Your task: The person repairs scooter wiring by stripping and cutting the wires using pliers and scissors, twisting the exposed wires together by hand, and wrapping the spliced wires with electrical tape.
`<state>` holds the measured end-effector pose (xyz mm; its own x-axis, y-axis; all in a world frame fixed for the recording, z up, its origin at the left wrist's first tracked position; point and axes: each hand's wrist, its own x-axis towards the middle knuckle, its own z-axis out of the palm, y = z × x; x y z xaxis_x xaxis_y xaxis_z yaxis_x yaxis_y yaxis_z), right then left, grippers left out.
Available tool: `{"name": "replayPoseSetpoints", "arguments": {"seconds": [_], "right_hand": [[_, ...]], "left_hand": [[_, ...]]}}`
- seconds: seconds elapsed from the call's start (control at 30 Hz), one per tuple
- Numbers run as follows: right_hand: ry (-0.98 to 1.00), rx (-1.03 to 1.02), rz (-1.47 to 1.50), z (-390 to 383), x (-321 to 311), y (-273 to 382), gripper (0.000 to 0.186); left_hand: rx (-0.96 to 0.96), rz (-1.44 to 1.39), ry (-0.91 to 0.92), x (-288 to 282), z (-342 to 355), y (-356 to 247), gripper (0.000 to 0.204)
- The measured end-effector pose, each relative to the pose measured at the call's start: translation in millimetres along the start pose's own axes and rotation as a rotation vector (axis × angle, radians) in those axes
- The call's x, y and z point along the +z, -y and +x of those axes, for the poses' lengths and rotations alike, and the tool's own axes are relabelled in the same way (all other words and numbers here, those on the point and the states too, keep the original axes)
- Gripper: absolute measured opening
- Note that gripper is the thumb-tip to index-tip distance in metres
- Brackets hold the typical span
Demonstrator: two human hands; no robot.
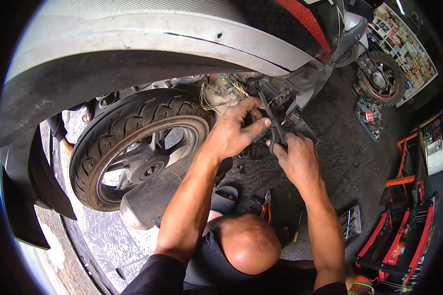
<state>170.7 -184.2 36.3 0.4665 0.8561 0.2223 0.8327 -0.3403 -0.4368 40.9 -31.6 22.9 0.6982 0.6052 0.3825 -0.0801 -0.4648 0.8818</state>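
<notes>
My right hand (299, 160) is closed round the dark handles of a pair of scissors (278, 139), whose blades point up and away from me. Right beside the blades, my left hand (236, 129) has its thumb and fingers pinched together; what lies between them is too small to make out. Both hands are under the white side panel (147, 42) of a scooter. Just beyond my left hand, loose thin wires (211, 104) hang from the exposed engine area. The scooter's rear wheel (150, 167) and its muffler (155, 189) are to the left of my left forearm.
Pliers with orange handles (266, 207) and a yellow-handled screwdriver (296, 234) lie on the dark floor near my knee. A red tool box (396, 238) stands open at the right. Farther back is another wheel (381, 78). Another person's hand (67, 145) shows behind the tyre.
</notes>
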Motion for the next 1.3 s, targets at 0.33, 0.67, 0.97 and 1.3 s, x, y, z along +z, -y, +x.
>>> {"name": "replayPoseSetpoints", "arguments": {"seconds": [0.33, 0.67, 0.97, 1.3], "right_hand": [[-0.05, 0.015, -0.002, -5, 12, 3, 0.035], [-0.079, 0.138, 0.033, -10, 29, 5, 0.032], [-0.161, 0.233, 0.253, -16, 49, 22, 0.037], [-0.327, 1.05, 0.911, -130, 179, -130, 0.044]], "left_hand": [[-0.05, -0.095, 0.172, 2, 9, 13, 0.021], [-0.083, -0.088, 0.204, 3, 8, 11, 0.022], [0.022, 0.146, 0.128, 6, 9, 17, 0.027], [0.15, 0.092, -0.133, 25, -54, -16, 0.038]]}}
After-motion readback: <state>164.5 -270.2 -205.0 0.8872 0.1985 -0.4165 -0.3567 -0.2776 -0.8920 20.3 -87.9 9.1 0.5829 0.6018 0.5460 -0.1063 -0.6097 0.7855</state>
